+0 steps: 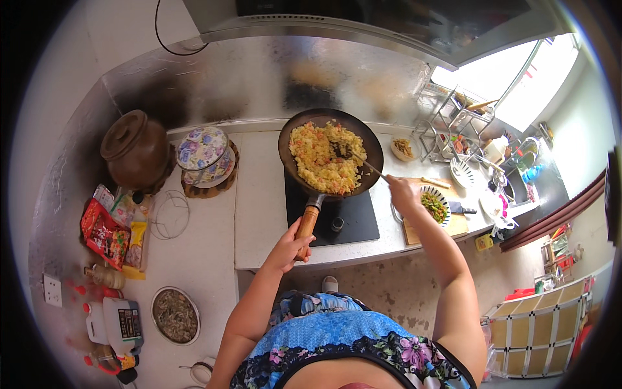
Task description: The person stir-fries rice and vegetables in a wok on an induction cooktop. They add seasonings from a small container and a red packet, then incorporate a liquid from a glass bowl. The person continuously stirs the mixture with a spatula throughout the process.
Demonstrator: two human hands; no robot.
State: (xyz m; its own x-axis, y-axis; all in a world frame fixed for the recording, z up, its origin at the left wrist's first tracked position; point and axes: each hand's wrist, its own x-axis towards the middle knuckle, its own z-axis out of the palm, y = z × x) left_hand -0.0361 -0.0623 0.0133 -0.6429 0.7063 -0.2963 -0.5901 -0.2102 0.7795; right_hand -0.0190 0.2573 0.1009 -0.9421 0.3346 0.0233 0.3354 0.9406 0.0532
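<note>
A dark wok (367,124) with a wooden handle (308,223) sits over a black cooktop (359,223). My left hand (289,246) is wrapped round the handle near its lower end. Fried rice (316,155) with egg and small orange-red bits covers much of the wok's inside. In my right hand (404,193) is the thin metal shaft of a spatula (371,167), whose head lies in the rice, partly hidden. Right of the cooktop, a striped plate (447,204) of chopped green vegetables stands on a wooden cutting board (413,236), with a cleaver (457,208) beside it.
At left are a brown lidded clay pot (141,160), a floral lidded pot (201,150), food packets (104,233), plastic jugs (119,326) and a metal bowl of dark food (197,311). A wire rack (444,121) stands back right. Overhead is a range hood (340,29).
</note>
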